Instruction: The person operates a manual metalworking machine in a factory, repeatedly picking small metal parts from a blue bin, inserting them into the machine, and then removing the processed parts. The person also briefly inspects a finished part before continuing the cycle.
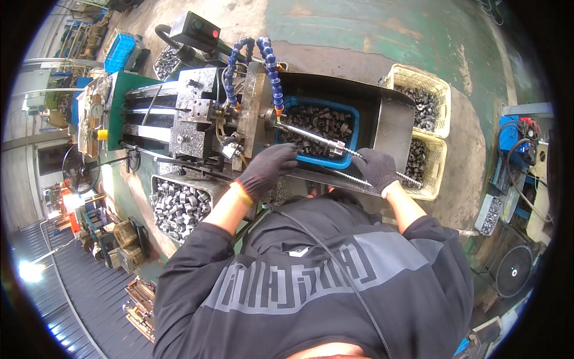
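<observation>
My right hand, in a dark knit glove, is closed around a long twisted metal rod. The rod slants up and left over the blue basket, and its far end reaches the machine's coolant nozzle. A ring-shaped metal part sits on it. A second thin twisted rod slants along the basket's near side. My left hand, gloved alike, is beside the basket's near left corner. Its fingers are curled together; whatever they hold is hidden. Dark metal pieces fill much of the basket.
The machine stands at the left with blue segmented hoses and a control box. A metal bin of shiny pieces is near left. Two cream crates of metal parts stand at the right. A dark metal tray wall borders the basket.
</observation>
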### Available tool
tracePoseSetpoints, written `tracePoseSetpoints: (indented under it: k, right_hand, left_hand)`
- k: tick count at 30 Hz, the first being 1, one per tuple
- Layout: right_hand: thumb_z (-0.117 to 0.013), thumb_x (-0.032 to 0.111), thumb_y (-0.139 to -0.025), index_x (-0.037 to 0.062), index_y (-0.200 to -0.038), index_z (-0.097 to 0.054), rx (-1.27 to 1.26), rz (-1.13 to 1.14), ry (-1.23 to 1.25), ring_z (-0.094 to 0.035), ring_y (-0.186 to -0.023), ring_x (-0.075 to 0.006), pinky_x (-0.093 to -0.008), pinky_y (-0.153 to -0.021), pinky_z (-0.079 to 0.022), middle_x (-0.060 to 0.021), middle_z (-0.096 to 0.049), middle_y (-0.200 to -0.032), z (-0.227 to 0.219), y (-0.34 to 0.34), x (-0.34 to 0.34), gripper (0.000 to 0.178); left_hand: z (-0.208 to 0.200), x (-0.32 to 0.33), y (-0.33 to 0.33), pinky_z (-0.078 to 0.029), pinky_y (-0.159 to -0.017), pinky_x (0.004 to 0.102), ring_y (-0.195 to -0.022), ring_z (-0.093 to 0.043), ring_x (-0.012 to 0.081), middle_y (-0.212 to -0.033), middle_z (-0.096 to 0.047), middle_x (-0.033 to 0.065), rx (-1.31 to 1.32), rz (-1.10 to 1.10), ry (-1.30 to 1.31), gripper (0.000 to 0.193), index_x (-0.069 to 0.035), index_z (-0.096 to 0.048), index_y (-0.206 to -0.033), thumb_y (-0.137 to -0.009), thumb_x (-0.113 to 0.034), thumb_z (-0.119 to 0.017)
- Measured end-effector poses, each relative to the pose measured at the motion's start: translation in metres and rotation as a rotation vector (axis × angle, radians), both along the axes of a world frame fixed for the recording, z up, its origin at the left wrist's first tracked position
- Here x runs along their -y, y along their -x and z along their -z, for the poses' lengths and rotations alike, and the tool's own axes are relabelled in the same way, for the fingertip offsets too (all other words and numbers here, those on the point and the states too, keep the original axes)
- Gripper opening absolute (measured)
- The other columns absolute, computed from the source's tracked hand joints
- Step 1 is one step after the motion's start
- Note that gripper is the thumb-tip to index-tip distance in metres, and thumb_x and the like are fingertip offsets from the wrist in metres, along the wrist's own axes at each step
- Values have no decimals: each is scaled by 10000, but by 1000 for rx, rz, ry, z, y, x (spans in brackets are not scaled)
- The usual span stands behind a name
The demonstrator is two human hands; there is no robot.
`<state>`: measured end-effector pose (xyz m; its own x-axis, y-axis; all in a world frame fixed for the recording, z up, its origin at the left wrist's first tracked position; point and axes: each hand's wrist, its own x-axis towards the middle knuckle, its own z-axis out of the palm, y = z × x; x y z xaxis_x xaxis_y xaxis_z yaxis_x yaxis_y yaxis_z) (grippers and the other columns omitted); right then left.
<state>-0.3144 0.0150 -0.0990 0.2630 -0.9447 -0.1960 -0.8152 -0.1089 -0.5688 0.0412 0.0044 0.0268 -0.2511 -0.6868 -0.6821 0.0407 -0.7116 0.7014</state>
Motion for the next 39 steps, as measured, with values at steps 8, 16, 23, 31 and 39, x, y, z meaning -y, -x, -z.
tracePoseSetpoints:
  k: [8, 16, 23, 31, 39]
  right_hand:
    - [-668, 499, -1030, 123, -999, -786, -23, -96, 39, -754, -917, -377, -498, -790, -592, -127, -778, -955, 32, -32, 50, 396]
    - [-684, 458, -1021, 151, -1379, -672, 43, -254, 13, -768, -1044, -390, -507, -883, -599, -178, -796, -1115, -5, -133, 110, 472]
    - [-709, 331, -1010, 201, -1467, -638, 5, -291, -110, -762, -1067, -407, -513, -901, -596, -198, -791, -1148, -9, -192, 131, 480]
    - [-682, 148, -1019, 179, -1280, -762, 36, -214, -16, -783, -1005, -405, -502, -842, -622, -220, -800, -1071, 2, -212, 130, 275]
    - [-644, 68, -1003, 76, -1145, -793, -8, -263, 17, -783, -1021, -425, -487, -857, -637, -227, -802, -1090, 7, -225, 132, 206]
  left_hand:
    - [-43, -37, -78, -600, -953, 334, -1053, -733, 199, -1139, -749, 126, 508, -312, 352, 495, 8, -537, -1573, -1118, -165, -623]
    - [-40, 0, -99, -576, -870, 369, -899, -709, 213, -998, -742, 127, 1013, -3, 321, 672, -33, -531, -1603, -1027, -320, -724]
    - [-35, 19, -98, -590, -922, 394, -1009, -776, 266, -1078, -803, 174, 1068, 67, 276, 553, -64, -672, -1461, -1005, -368, -743]
    - [-31, 24, -79, -594, -901, 387, -962, -787, 255, -1052, -816, 140, 918, -71, 320, 504, -60, -705, -1406, -998, -355, -748]
    - [-30, 34, -78, -583, -868, 348, -950, -754, 223, -1042, -793, 129, 920, -89, 308, 541, -46, -652, -1490, -1023, -309, -724]
